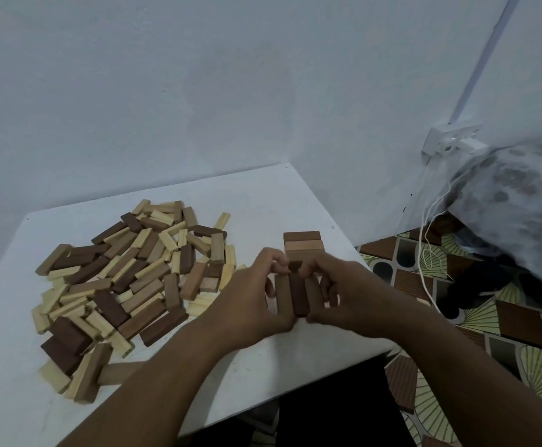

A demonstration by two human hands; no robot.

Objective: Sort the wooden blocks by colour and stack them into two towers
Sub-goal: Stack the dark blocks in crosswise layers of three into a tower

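The white square tabletop point(263, 201) carries, on its left, a big loose heap of pale and dark rectangular wooden blocks point(127, 279), still unsorted. Far of the hands, toward the right edge, a short stack of brown wooden blocks point(302, 243) stands. Just near it, a row of three brown blocks point(298, 295) lies side by side, long axes running near-to-far. The left hand point(260, 298) and right hand point(343, 295) flank it, fingers curled round its outer sides; the stack lies straight ahead.

No readable text, label, brand, number or sign anywhere. Nothing printed on the wooden blocks point(124, 279) or the table point(263, 201).
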